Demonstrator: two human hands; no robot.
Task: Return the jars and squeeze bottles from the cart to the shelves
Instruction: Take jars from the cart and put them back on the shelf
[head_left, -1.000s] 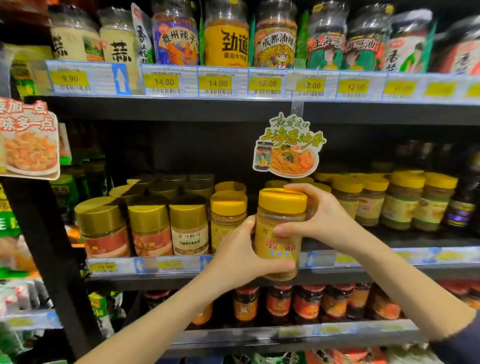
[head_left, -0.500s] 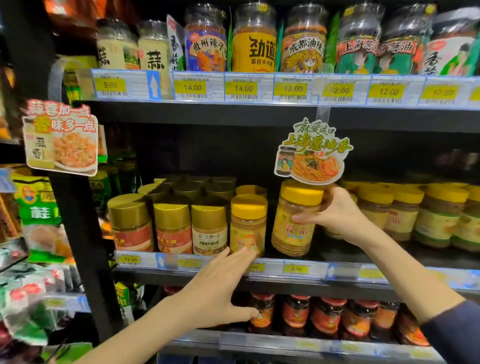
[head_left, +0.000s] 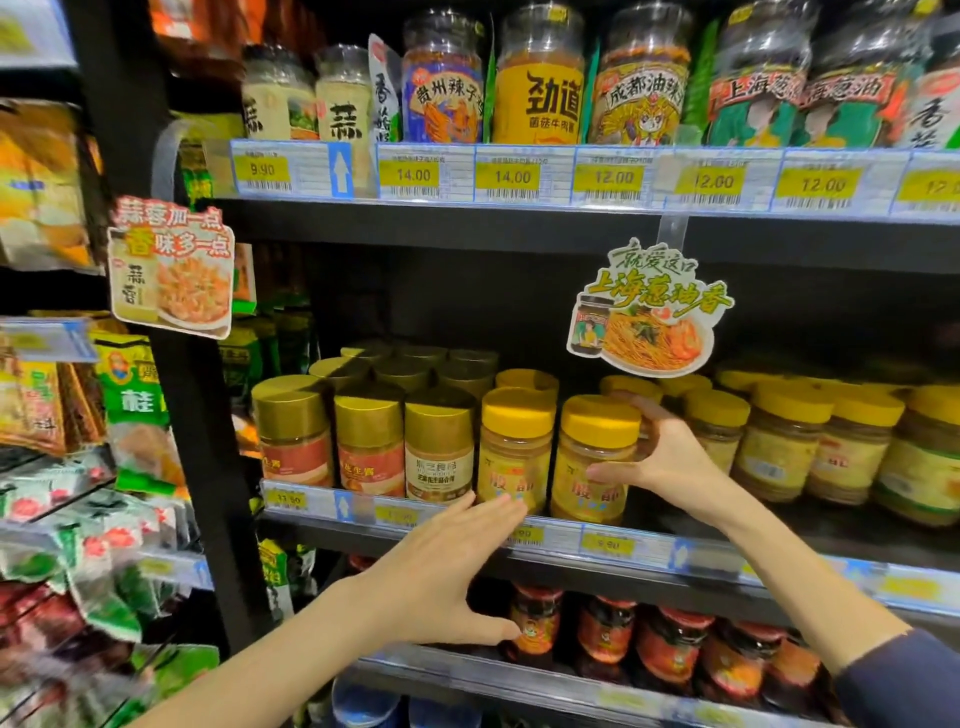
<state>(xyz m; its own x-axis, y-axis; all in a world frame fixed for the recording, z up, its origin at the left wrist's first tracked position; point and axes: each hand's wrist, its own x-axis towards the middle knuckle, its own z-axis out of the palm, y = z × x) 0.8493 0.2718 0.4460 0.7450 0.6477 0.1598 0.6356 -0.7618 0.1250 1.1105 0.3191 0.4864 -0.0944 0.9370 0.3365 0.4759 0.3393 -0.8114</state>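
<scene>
A yellow-lidded jar (head_left: 592, 457) of pale paste stands upright at the front of the middle shelf (head_left: 649, 551). My right hand (head_left: 660, 457) wraps its right side, thumb across the label and fingers behind the lid. To its left stands a matching yellow-lidded jar (head_left: 514, 447). My left hand (head_left: 447, 566) hovers flat and open below and in front of that jar, fingertips near the shelf's price strip, holding nothing.
Gold-lidded jars (head_left: 369, 441) fill the shelf's left part and more yellow-lidded jars (head_left: 789, 441) its right. A cardboard noodle sign (head_left: 649, 312) hangs above the jar. Tall jars (head_left: 540, 88) line the top shelf, red-lidded jars (head_left: 670, 649) the lower one. Bagged goods (head_left: 62, 519) hang left.
The jar went from both hands in front of the shelf onto the shelf beside its twin. My left hand let go and dropped below the shelf edge; my right hand stays on the jar.
</scene>
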